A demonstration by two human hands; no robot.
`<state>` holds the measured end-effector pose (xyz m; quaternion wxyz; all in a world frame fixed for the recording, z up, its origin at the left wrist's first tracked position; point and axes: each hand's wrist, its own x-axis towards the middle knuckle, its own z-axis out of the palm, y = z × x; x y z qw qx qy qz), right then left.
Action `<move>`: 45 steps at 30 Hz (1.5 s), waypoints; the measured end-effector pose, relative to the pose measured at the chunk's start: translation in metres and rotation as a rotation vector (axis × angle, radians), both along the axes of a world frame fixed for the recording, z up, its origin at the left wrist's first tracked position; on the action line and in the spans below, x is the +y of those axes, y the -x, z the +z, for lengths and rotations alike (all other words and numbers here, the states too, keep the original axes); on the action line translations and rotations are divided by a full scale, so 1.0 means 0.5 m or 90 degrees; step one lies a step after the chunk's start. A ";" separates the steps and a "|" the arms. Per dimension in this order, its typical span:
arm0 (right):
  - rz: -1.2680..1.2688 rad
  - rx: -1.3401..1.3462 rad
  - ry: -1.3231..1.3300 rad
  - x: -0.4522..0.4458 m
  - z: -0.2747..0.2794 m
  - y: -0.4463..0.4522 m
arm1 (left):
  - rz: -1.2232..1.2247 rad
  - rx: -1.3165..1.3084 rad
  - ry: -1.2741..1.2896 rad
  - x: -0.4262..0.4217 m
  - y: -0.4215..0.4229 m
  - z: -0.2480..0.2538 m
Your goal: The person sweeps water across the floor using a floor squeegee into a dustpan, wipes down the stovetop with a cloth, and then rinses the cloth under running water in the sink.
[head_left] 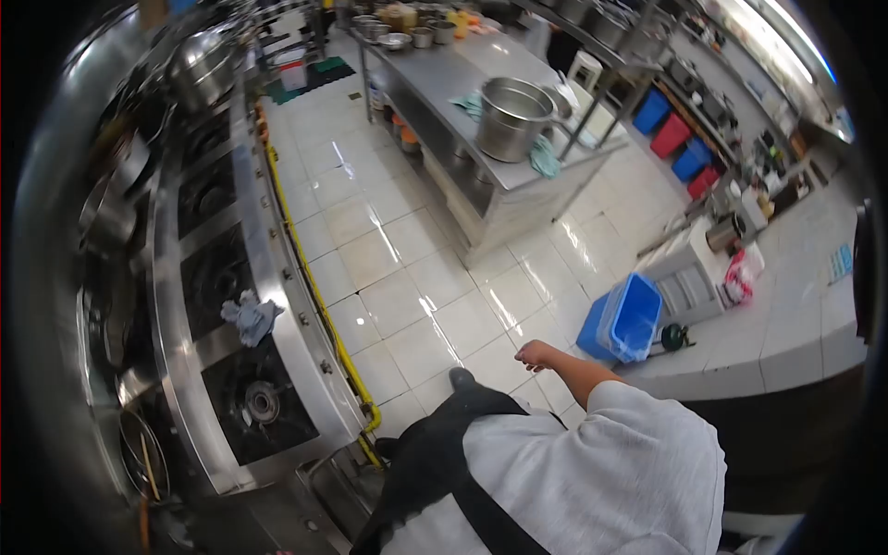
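Observation:
My right hand (534, 355) hangs out in front of me over the tiled floor, its fingers loosely curled with nothing seen in them. Nearest to it is a blue bin (603, 324) with a clear plastic liner, a short way to the right and apart from the hand. My left hand is not to be made out; the lower left edge is dark and cut off. Left of me runs a steel gas stove (305, 379) with several burners. On it lies a crumpled grey-blue cloth (252, 317).
A yellow gas pipe (314, 289) runs along the stove's front. Ahead, a steel worktable (421, 88) carries a large pot (514, 120), cloths and several bowls. At the right is a white tiled ledge (786, 324). Pale floor tiles (388, 301) shine between stove and worktable.

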<state>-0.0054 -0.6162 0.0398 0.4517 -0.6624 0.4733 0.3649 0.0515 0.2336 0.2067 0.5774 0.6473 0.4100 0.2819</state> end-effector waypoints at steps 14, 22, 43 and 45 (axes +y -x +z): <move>-0.183 0.012 -0.032 -0.223 -0.171 0.150 | -0.190 0.130 0.065 -0.579 -0.280 0.070; -0.004 -0.276 0.113 -0.245 -0.192 -0.004 | -0.278 0.218 0.112 -0.725 -0.392 0.012; 0.025 -0.372 0.788 -0.787 0.397 -0.594 | -0.726 0.531 0.387 -0.861 -0.848 -0.543; 0.102 -0.231 0.706 -0.873 0.339 -0.627 | -0.686 0.640 0.304 -0.873 -0.919 -0.437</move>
